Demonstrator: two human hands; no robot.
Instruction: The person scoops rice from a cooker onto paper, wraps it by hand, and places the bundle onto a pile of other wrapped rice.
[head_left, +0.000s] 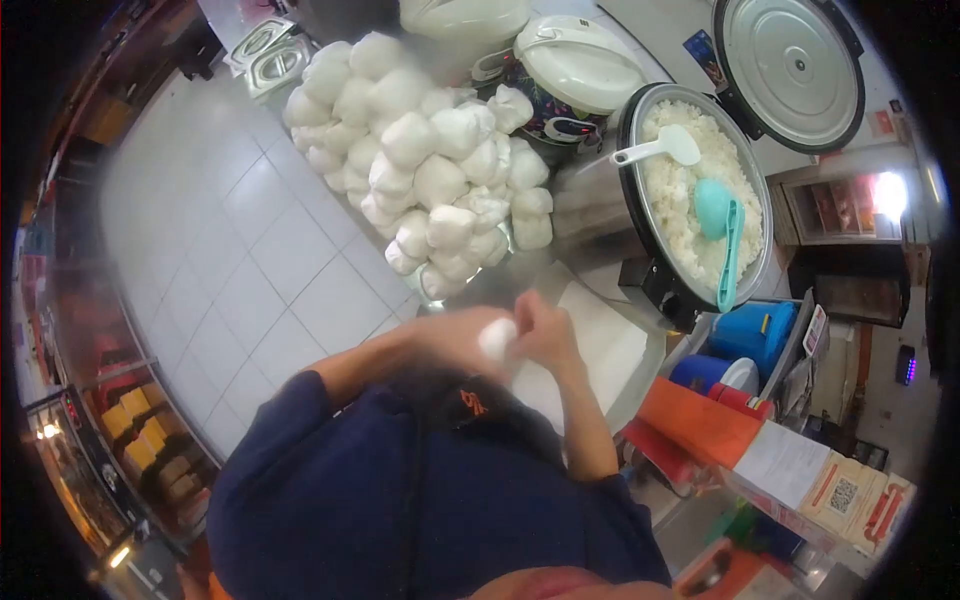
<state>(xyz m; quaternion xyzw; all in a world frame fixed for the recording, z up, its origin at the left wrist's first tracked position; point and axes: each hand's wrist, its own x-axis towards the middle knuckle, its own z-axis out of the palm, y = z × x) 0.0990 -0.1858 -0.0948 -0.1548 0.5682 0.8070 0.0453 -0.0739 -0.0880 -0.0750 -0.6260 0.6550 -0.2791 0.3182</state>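
Note:
In front of my dark shirt, my left hand is curled around a small white bundle, its outline smeared by motion. My right hand pinches at the bundle's right side, touching it with bent fingers. Just beyond my hands, many rounded white wrapped bundles are heaped in a pile. To the right stands an open cooker full of white rice. A white paddle and a turquoise scoop lie on the rice, with a turquoise handle beside it.
White sheets lie right of my hands. Behind the pile are a lidded cooker and metal containers. The open cooker's lid stands at the upper right. Blue containers and an orange box are at the right.

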